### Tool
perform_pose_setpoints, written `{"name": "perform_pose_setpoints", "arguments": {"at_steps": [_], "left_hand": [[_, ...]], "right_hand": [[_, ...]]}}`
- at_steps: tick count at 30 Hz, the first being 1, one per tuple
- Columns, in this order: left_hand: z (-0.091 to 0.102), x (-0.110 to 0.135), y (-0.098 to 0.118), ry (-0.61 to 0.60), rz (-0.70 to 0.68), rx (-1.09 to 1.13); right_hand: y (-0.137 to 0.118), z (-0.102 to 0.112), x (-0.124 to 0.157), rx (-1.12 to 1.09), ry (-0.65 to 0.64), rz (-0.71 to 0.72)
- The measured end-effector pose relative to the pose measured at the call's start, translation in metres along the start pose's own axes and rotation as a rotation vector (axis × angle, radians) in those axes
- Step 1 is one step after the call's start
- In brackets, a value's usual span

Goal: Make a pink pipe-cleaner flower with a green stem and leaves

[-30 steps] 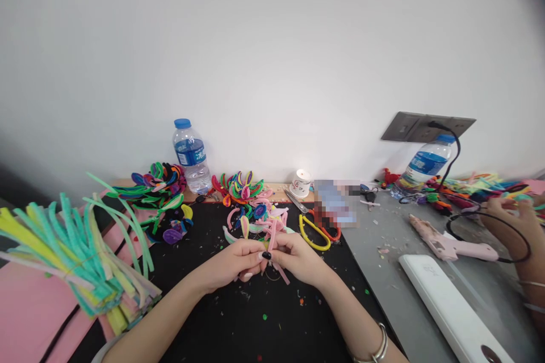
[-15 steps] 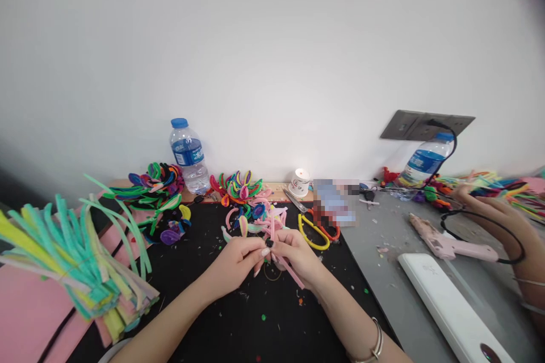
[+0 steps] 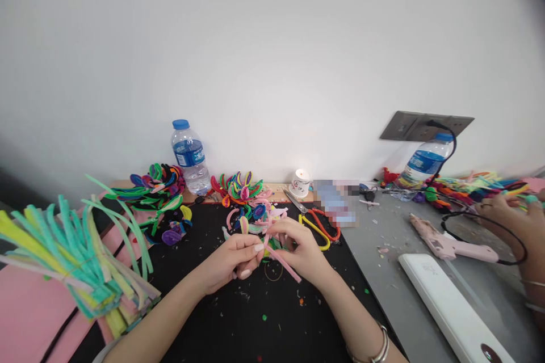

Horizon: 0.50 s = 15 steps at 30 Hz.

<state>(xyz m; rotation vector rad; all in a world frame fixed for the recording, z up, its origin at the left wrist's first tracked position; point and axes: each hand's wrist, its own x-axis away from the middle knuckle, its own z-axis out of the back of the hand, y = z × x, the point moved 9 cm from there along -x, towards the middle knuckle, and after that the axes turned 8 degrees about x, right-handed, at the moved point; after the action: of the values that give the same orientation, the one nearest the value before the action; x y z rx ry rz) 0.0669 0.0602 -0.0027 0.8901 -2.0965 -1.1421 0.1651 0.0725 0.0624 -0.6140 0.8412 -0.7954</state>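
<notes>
Both hands meet over the middle of the black mat [image 3: 238, 323], pinching a pink pipe cleaner [image 3: 284, 265] between them. The left hand [image 3: 230, 261] curls around the near end of it, fingertips pressed together at its upper part, while the right hand [image 3: 298, 249] grips it from the other side with thumb and fingers closed, so the pink stem slants down and to the right out from under the right palm. A silver bangle [image 3: 380, 349] sits on the right wrist. Just beyond the hands lies a small heap of bent pink and coloured loops [image 3: 255, 218], and behind that a bright cluster of looped pieces [image 3: 238, 187] rests against the wall. To the right of the heap lie yellow-handled scissors [image 3: 315, 231] beside a red-handled pair [image 3: 326, 224], with a small white spool [image 3: 301, 182] behind them. A water bottle [image 3: 190, 156] stands at the wall to the left, next to another pile of coloured loops [image 3: 155, 181]. At the far left a thick bundle of green and yellow pipe cleaners [image 3: 72, 255] lies on pink sheets [image 3: 25, 317]. On the grey table to the right rest a pink glue gun [image 3: 447, 241] and a white bar [image 3: 451, 312], near another person's hand [image 3: 508, 221] and a second bottle [image 3: 423, 164].
</notes>
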Motion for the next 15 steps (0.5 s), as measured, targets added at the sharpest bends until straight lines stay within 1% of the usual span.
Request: {"name": "perform_pose_setpoints", "arguments": {"at_steps": [5, 9, 12, 15], "left_hand": [[0.000, 0.000, -0.003, -0.021, 0.029, -0.039], [-0.001, -0.001, -0.003, -0.038, 0.029, -0.085], [-0.001, -0.001, -0.001, -0.033, 0.011, -0.178], [-0.002, -0.002, 0.003, -0.033, -0.022, -0.321]], "right_hand": [[-0.014, -0.005, 0.002, 0.063, -0.034, 0.120], [-0.016, -0.010, 0.003, 0.077, -0.058, 0.116], [-0.010, -0.016, 0.002, 0.047, -0.099, 0.033], [0.004, -0.025, 0.004, -0.063, -0.166, -0.130]]}}
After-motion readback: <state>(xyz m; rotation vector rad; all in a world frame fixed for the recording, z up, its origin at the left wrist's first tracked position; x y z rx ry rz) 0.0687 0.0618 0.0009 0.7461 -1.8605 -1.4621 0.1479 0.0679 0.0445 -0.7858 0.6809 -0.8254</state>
